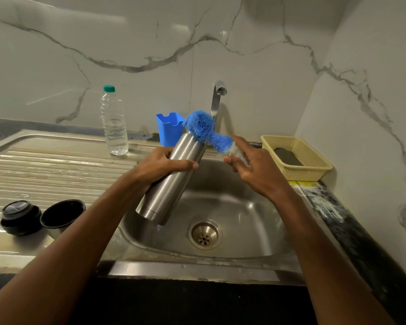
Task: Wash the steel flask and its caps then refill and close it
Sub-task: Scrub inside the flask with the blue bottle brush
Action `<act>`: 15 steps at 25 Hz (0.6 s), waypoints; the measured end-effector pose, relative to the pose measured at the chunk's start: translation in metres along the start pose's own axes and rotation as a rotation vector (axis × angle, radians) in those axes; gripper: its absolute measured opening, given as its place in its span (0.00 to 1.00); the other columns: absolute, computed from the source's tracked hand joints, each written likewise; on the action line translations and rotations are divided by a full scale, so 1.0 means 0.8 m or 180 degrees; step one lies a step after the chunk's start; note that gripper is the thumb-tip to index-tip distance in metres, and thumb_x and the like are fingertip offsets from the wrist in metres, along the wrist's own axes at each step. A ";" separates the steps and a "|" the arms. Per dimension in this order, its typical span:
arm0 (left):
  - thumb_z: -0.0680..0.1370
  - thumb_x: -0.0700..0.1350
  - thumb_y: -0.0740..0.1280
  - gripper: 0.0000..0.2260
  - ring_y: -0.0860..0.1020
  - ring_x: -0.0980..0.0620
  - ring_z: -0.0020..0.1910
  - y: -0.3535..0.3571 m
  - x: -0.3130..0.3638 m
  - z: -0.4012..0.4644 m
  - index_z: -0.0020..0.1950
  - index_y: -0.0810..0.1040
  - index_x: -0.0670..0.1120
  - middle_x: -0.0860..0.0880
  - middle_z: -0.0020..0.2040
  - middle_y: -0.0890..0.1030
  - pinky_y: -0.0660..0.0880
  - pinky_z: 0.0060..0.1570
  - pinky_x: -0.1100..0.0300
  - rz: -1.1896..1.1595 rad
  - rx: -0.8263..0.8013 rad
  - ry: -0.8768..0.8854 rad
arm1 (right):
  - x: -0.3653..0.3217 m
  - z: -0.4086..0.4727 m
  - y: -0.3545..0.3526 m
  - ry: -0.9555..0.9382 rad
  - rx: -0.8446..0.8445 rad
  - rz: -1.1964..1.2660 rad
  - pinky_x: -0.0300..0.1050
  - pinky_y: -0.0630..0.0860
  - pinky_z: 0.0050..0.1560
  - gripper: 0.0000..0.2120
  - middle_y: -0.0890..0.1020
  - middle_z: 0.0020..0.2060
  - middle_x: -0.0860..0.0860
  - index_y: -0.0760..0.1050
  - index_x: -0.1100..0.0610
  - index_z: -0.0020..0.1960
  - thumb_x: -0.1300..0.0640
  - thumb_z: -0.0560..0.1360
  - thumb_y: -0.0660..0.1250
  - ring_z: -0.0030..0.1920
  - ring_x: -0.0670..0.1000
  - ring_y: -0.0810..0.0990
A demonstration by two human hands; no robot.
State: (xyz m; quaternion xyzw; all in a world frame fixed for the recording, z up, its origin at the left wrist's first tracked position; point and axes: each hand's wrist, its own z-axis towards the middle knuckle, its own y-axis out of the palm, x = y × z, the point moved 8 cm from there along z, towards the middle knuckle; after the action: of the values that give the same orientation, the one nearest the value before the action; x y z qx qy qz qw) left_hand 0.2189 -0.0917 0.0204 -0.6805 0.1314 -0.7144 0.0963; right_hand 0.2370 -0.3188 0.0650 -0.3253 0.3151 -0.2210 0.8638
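My left hand (161, 165) grips the steel flask (171, 181) around its upper body and holds it tilted over the sink basin (244, 219), mouth pointing up and away. My right hand (251, 165) pinches the handle of a blue bottle brush (204, 127), whose bristle head lies against the flask's mouth. Two black caps stand on the draining board at the left: the inner stopper (19, 216) and the cup-shaped outer cap (62, 213), open side up.
A tap (217, 97) rises behind the basin, no water running. A clear plastic water bottle (114, 120) and a blue holder (169, 129) stand at the back. A cream basket (298, 158) with a dark scrub pad sits to the right. The drain (204, 235) is open.
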 end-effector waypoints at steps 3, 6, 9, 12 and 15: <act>0.67 0.55 0.80 0.24 0.85 0.47 0.42 -0.014 -0.006 -0.002 0.56 0.77 0.47 0.42 0.49 0.84 0.81 0.37 0.57 -0.0186 0.0271 -0.0221 | 0.010 -0.001 -0.004 0.0061 -0.0005 -0.0039 0.53 0.82 0.46 0.29 0.85 0.43 0.49 0.65 0.48 0.79 0.43 0.81 0.66 0.39 0.50 0.84; 0.74 0.49 0.75 0.14 0.83 0.46 0.45 -0.004 -0.003 -0.006 0.56 0.74 0.53 0.43 0.52 0.82 0.81 0.39 0.57 -0.0441 0.0158 -0.0243 | 0.007 0.000 0.000 0.0058 -0.0028 0.0085 0.42 0.79 0.44 0.28 0.84 0.43 0.47 0.65 0.48 0.79 0.45 0.81 0.67 0.38 0.47 0.82; 0.75 0.49 0.73 0.14 0.83 0.45 0.48 0.012 0.000 -0.007 0.58 0.73 0.56 0.42 0.55 0.81 0.82 0.41 0.54 -0.0469 -0.0040 -0.0138 | -0.002 0.003 0.002 -0.0034 -0.0011 0.0065 0.27 0.72 0.41 0.28 0.81 0.45 0.44 0.66 0.51 0.79 0.49 0.82 0.68 0.38 0.40 0.79; 0.75 0.50 0.74 0.18 0.85 0.42 0.47 0.004 0.003 -0.008 0.61 0.73 0.53 0.40 0.54 0.84 0.82 0.42 0.52 -0.0630 -0.0080 -0.0139 | 0.007 0.004 -0.005 0.0029 0.0027 0.0139 0.30 0.74 0.42 0.27 0.81 0.45 0.43 0.67 0.49 0.78 0.48 0.81 0.68 0.40 0.39 0.81; 0.75 0.49 0.73 0.23 0.86 0.39 0.47 0.002 0.006 -0.010 0.67 0.71 0.47 0.38 0.52 0.86 0.83 0.43 0.49 -0.0781 -0.0312 -0.0021 | 0.011 0.001 -0.004 0.0091 0.0039 0.0212 0.29 0.73 0.40 0.26 0.82 0.45 0.43 0.68 0.49 0.77 0.48 0.81 0.68 0.40 0.39 0.81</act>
State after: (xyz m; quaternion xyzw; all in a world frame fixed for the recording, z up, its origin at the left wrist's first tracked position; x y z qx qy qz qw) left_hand 0.2103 -0.0943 0.0241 -0.6977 0.0817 -0.7113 -0.0247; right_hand 0.2434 -0.3256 0.0641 -0.3062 0.3367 -0.1987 0.8680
